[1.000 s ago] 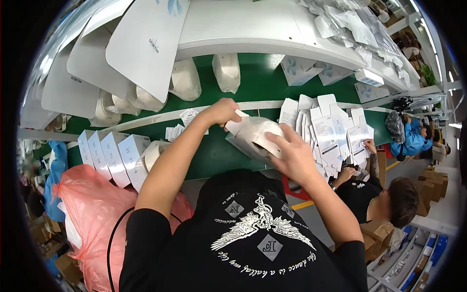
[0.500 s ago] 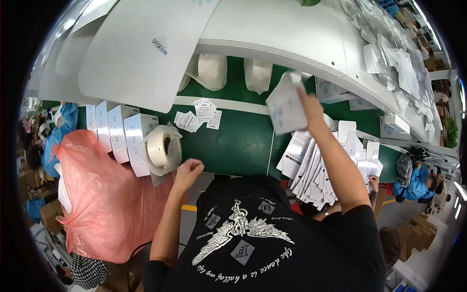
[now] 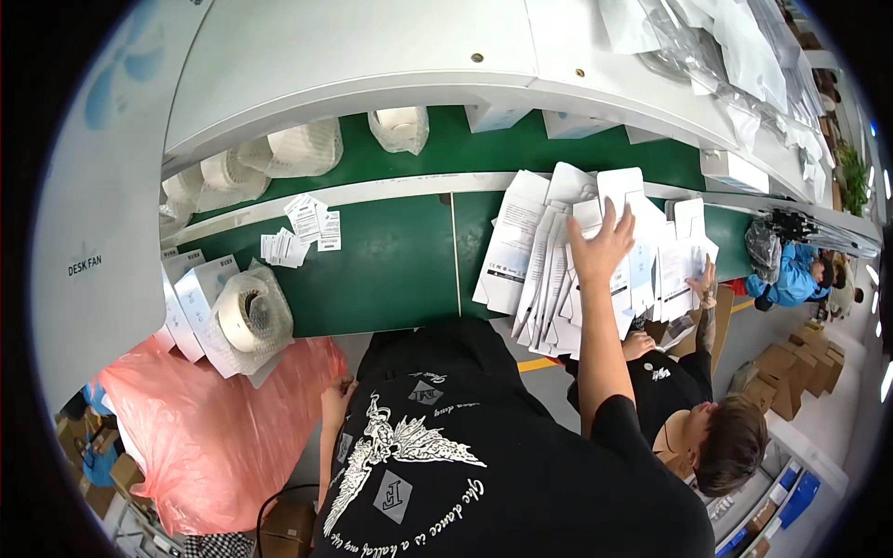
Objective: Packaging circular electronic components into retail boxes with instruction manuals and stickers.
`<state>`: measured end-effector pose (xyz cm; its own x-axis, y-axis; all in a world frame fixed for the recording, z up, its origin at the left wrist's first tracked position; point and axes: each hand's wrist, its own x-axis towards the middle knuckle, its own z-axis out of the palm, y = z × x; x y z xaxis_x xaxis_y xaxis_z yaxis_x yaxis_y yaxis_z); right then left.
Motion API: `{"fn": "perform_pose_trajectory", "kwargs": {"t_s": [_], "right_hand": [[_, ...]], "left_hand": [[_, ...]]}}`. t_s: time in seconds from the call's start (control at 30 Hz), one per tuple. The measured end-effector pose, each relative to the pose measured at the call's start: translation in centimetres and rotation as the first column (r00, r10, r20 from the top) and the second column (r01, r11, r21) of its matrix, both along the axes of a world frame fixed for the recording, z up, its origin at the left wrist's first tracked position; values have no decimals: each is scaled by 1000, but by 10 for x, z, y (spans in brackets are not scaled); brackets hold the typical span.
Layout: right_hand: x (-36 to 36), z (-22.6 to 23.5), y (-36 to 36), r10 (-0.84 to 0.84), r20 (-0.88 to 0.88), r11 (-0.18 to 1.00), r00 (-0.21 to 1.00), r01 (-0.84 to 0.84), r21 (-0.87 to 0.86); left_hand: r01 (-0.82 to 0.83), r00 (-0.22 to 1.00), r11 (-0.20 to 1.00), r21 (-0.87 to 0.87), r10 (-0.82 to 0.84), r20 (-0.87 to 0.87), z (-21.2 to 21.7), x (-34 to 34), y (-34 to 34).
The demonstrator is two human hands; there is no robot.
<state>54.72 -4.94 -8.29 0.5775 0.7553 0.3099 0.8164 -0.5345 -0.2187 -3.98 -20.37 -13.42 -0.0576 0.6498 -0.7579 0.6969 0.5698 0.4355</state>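
Observation:
My right hand [image 3: 603, 244] lies with fingers spread on top of a fanned pile of flat, folded white cartons [image 3: 516, 237] at the right of the green table. It grips nothing that I can see. My left hand [image 3: 337, 400] hangs low by my waist, beside a big pink plastic bag [image 3: 233, 428]; its fingers are partly hidden. At the table's left end, a white round item in bubble wrap [image 3: 244, 314] rests against upright white boxes [image 3: 203, 290]. Small printed slips [image 3: 302, 228] lie in a loose cluster on the green top.
A white shelf [image 3: 372, 56] overhangs the far side. Beneath it, bubble-wrapped items [image 3: 302, 147] and white boxes [image 3: 498, 115] stand on a green strip behind a pale rail. Close on the right, a co-worker's hand [image 3: 704, 279] touches more flat cartons. Brown cartons [image 3: 789, 377] are stacked beyond.
The white box my right hand held over the far side is out of that hand, which has come down onto the flat cartons. My left hand has dropped lower. The view has swung right.

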Motion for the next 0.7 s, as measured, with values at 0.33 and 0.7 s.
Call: {"fn": "perform_pose_trajectory", "kwargs": {"t_s": [0.33,0.7], "right_hand": [[-43,18,-152,163,-143,968,976,-186,-168],[-121,157,-114,248,268,884,931,-331,330]], "left_hand": [[567,676,561,603,-735,49,93,187,180],[673,416,219,706,-902,-117,194,287,223]]}}
